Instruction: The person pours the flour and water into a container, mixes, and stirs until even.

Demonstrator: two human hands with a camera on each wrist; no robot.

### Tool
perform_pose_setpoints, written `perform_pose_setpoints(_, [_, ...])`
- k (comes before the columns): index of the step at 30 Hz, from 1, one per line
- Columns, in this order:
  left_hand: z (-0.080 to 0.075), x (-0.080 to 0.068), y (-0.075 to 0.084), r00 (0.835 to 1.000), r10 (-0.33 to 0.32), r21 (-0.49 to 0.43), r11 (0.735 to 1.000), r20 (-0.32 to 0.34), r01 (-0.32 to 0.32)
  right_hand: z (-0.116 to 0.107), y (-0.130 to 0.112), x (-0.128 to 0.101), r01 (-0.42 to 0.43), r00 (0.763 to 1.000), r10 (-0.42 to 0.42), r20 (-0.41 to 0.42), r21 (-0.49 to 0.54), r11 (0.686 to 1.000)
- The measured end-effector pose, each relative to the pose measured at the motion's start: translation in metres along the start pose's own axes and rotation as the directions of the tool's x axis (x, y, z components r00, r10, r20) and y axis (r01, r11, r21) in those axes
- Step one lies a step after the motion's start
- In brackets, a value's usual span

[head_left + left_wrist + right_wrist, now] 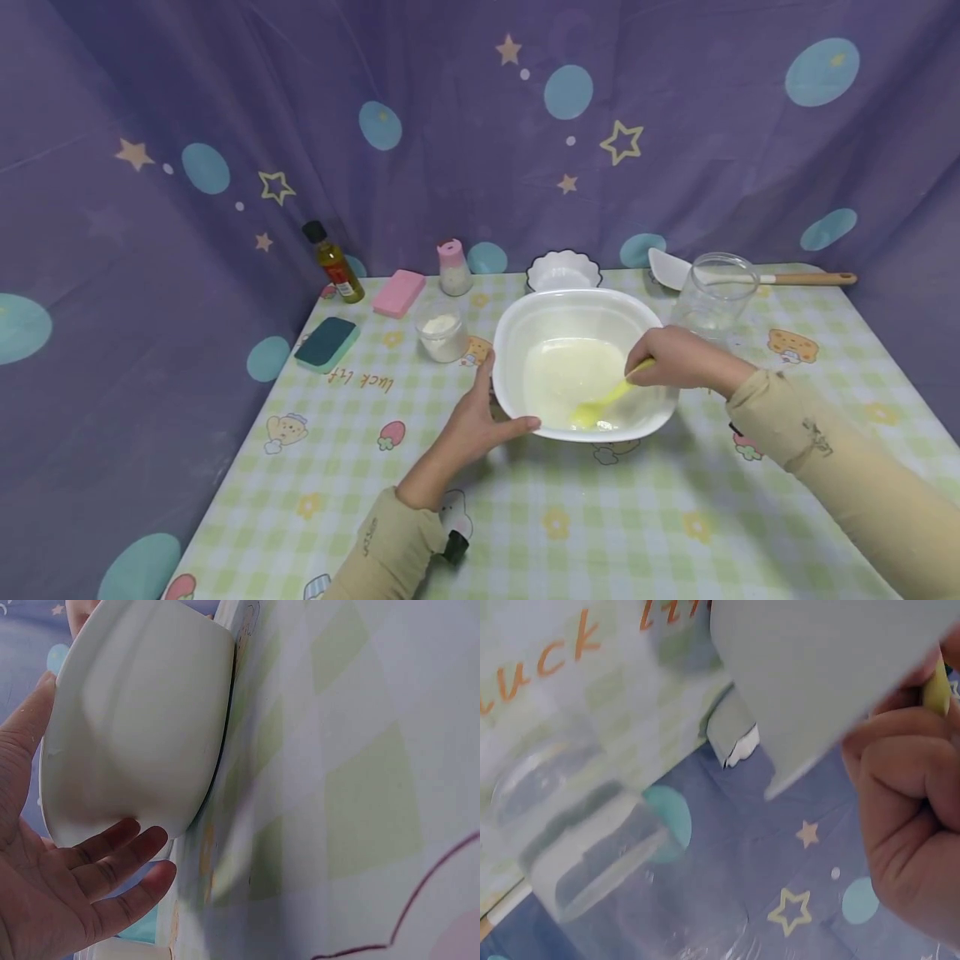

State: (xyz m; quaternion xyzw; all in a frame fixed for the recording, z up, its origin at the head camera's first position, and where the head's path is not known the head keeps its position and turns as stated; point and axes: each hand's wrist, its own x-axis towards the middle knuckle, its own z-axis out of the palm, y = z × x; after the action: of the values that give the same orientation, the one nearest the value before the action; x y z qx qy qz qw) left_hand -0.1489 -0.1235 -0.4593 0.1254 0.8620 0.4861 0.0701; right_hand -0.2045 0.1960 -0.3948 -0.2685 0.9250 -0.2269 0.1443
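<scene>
A white basin (517,325) with pale, milky liquid (570,367) in it stands on the table. My left hand (476,421) holds the basin at its left side, thumb on the near rim; in the left wrist view, several fingers (120,870) lie against or close to the outer wall. My right hand (675,358) grips the handle of a yellow spoon (600,404) over the right rim, with the spoon's head down in the liquid. The right wrist view has the curled fingers (907,757) beside the basin wall (810,667), with only a bit of yellow handle visible.
Behind the basin are a white scalloped bowl (562,271), a clear jar (712,300) and a white spatula (810,279). To the left stand a cup of white powder (442,337), a pink-topped shaker (453,271), pink and green sponges (400,293), and an oil bottle (337,267).
</scene>
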Motion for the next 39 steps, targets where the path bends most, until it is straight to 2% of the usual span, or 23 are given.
perform_pose_setpoints(4, [0.000,0.000,0.000,1.000,0.001,-0.001,1.000,0.000,-0.001,0.011,-0.005,0.006,0.017,0.999,-0.019,-0.046,-0.044,0.999])
perform_pose_setpoints(10, [0.000,0.000,0.000,1.000,0.015,-0.020,1.000,0.002,-0.015,0.025,-0.013,0.016,0.012,0.986,-0.026,-0.165,-0.084,0.996])
perform_pose_setpoints(22, [0.000,0.000,-0.001,1.000,0.009,-0.022,1.000,0.007,-0.009,0.032,-0.016,0.035,-0.131,0.946,0.100,-0.308,-0.082,0.988])
perform_pose_setpoints(30, [0.000,0.000,-0.001,1.000,0.010,-0.014,1.000,0.009,-0.010,0.025,-0.007,0.038,-0.173,0.926,0.127,-0.355,-0.101,0.980])
perform_pose_setpoints(39, [-0.001,0.000,0.000,1.000,0.021,-0.024,0.999,0.013,-0.021,0.011,0.000,0.031,-0.235,0.918,0.190,-0.349,-0.093,0.967])
